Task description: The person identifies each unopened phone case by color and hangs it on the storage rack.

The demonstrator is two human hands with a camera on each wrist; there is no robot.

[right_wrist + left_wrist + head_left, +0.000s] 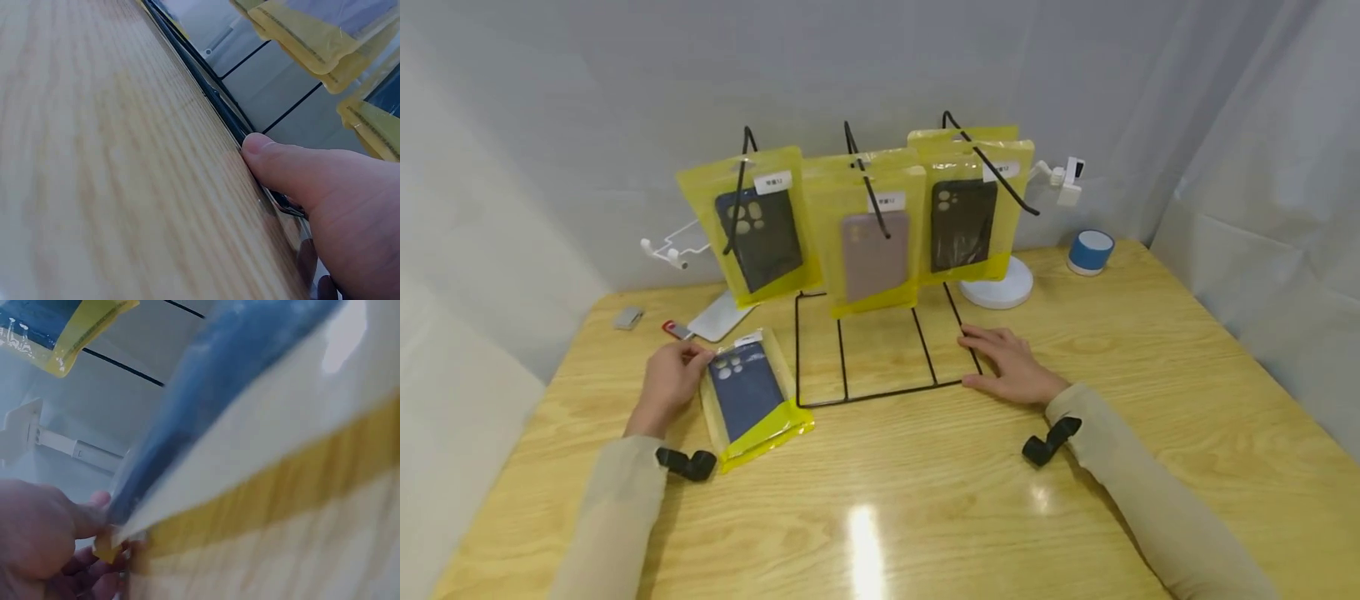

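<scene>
Between thumb and fingers, my left hand (672, 379) pinches the upper left edge of a yellow-edged clear bag with a dark blue phone case (748, 392) inside. That bag lies left of a black wire display rack (844, 367); in the left wrist view its edge (107, 547) sits in my fingers. My right hand (1017, 368) rests at the rack's front right corner, fingers extended along the side bar and thumb (269, 150) on the front bar. Bagged phone cases hang from the rack's three hooks: a dark one (760, 237), a mauve one (876, 258) and a black one (964, 225).
Behind the left bag lie a white flat device (721, 317), a red USB stick (677, 330) and a small grey piece (628, 317). A white round base (1000, 285) stands behind the rack on the right, with a blue-and-white cylinder (1090, 252) farther right.
</scene>
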